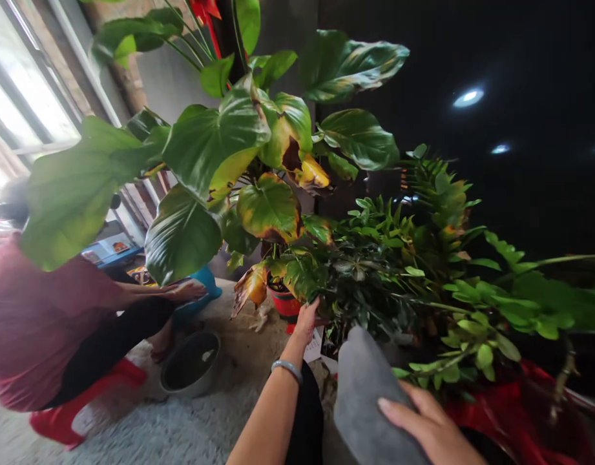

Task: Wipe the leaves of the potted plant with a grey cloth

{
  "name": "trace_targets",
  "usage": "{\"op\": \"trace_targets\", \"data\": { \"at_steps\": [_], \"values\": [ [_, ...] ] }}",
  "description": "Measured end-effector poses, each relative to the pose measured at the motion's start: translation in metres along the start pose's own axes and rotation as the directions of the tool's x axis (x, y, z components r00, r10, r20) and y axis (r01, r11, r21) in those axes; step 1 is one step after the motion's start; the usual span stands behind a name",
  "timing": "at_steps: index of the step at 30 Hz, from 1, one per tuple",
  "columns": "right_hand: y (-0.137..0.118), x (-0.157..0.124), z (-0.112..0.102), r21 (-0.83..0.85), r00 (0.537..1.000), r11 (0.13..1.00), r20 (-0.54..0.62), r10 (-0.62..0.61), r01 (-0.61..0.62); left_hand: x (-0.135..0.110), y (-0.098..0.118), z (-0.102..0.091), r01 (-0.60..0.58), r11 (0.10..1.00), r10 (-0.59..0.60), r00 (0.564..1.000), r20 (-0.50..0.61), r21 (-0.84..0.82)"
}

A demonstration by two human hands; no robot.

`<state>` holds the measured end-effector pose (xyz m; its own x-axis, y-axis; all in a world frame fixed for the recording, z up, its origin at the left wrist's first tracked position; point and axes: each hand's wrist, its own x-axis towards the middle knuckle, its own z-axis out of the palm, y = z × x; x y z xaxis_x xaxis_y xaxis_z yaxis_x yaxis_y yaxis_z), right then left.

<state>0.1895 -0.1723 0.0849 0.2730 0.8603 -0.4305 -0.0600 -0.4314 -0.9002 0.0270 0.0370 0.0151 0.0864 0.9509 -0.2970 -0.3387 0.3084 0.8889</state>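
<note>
My left hand (pixel 305 324), with a pale bangle (pixel 288 368) on its wrist, reaches in among the plants by the red pot (pixel 284 302). Its fingers look drawn together at the edge of the low leaves (pixel 302 278); what they hold, if anything, is hidden. In front, my right hand (pixel 426 420) grips a grey cloth (pixel 362 384) between thumb and fingers. The cloth's tip points up toward the dark foliage. Over the pot rises a large broad-leaved plant (pixel 219 129), with several leaves yellowed and browned at the edges.
At left, a person (pixel 59 310) sits on a red plastic stool (pixel 84 403), hands at a blue basin (pixel 205 290). A grey tub (pixel 190 371) with dark liquid stands on the concrete floor (pixel 146 426). More leafy plants (pixel 476 310) and red plastic wrap (pixel 524 413) crowd the right, before a dark glossy wall (pixel 534 84).
</note>
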Motion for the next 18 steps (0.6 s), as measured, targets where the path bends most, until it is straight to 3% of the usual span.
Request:
{"op": "trace_targets", "data": {
  "at_steps": [2,4,7,9,11,13,15,18],
  "values": [
    [-0.024,-0.013,-0.029,0.137,0.985,0.989,-0.151,0.083,-0.063,-0.007,0.001,0.003,-0.001,1.000,0.000,0.999,0.038,0.028],
    [-0.060,-0.015,-0.044,0.276,0.971,0.961,-0.232,0.054,0.013,-0.015,0.001,0.007,-0.029,0.999,0.025,0.996,0.089,0.043],
    [-0.092,0.001,-0.032,0.453,0.973,0.891,-0.219,0.069,0.039,-0.025,0.000,0.014,-0.047,0.994,0.031,0.986,0.161,0.094],
    [-0.084,0.012,-0.007,0.532,0.981,0.843,-0.105,0.163,-0.083,-0.030,0.000,0.020,-0.068,0.990,0.044,0.982,0.184,0.127],
    [-0.055,0.014,0.016,0.524,0.966,0.819,0.031,0.258,-0.236,-0.032,0.000,0.024,-0.108,0.987,0.083,0.976,0.200,0.121],
    [-0.022,0.007,0.024,0.451,0.960,0.851,0.053,0.276,-0.269,-0.031,0.000,0.024,-0.149,0.984,0.128,0.970,0.206,0.094],
    [-0.005,-0.003,0.013,0.388,0.970,0.897,-0.029,0.242,-0.213,-0.029,0.000,0.022,-0.138,0.986,0.116,0.971,0.208,0.093],
    [-0.019,0.000,-0.022,0.402,0.975,0.915,-0.216,0.061,0.032,-0.027,-0.001,0.015,-0.068,0.990,0.038,0.974,0.225,0.124]
  ]
}}
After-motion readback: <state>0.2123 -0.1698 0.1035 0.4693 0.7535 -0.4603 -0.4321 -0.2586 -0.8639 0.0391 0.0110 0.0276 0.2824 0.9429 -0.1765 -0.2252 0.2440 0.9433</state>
